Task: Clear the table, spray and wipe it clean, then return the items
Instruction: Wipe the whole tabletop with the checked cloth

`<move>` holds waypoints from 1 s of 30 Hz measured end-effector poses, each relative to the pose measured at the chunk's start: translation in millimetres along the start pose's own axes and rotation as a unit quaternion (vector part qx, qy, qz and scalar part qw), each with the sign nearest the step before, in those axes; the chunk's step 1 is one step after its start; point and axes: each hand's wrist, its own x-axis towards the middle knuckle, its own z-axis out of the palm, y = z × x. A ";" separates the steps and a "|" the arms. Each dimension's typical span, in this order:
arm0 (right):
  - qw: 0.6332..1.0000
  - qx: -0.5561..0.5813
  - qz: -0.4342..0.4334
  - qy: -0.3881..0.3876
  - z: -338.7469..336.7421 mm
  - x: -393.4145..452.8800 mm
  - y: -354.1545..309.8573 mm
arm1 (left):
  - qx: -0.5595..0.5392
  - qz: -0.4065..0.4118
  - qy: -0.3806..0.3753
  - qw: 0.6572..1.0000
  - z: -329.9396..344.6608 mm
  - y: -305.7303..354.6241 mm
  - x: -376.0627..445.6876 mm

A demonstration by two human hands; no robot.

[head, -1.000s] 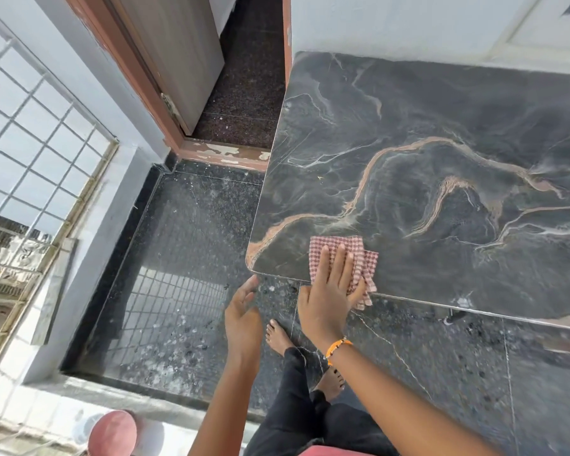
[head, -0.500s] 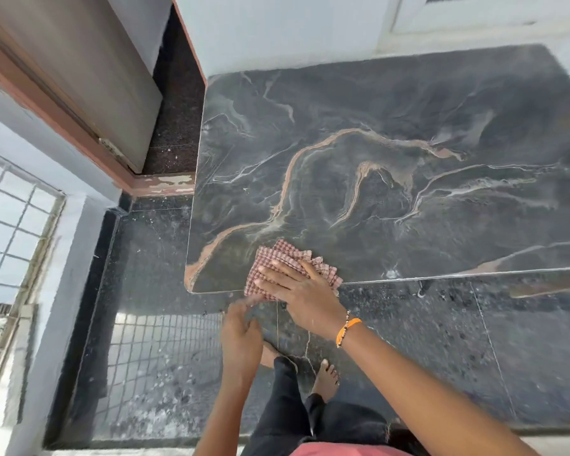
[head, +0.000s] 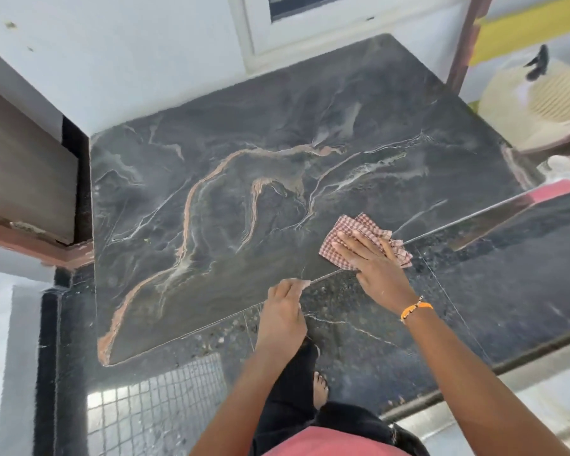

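A dark marble table (head: 244, 166) with tan and white veins fills the middle of the view, with nothing standing on its top. A red-and-white checked cloth (head: 346, 230) lies crumpled at the table's near edge, towards the right. My right hand (head: 372, 261) presses flat on the cloth with straight fingers; an orange band circles its wrist. My left hand (head: 283, 307) hovers just off the near edge, cupped below the tabletop's rim, fingers loosely curled and holding nothing.
A white wall and a window frame (head: 260, 28) back the table. A wooden door (head: 23, 179) stands at left. A cream plastic chair (head: 540, 103) sits at right beyond the table. Speckled black floor (head: 474, 307) runs in front, with my bare foot (head: 320, 386) on it.
My right hand has slid the cloth rightwards along the near edge, away from the left corner. My left hand followed along the edge. The camera swung right, bringing the chair into view.
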 end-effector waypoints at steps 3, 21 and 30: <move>0.999 -0.001 0.040 0.007 -11.7 -3.8 29.9 | 0.015 0.045 -0.027 0.999 9.5 27.4 17.0; 0.971 0.066 0.232 0.005 -92.5 -13.3 297.1 | 0.048 0.185 -0.114 0.975 111.1 211.3 186.8; 0.764 0.486 0.388 0.173 -113.1 -6.8 364.9 | 0.004 0.227 -0.146 0.963 129.5 272.3 241.2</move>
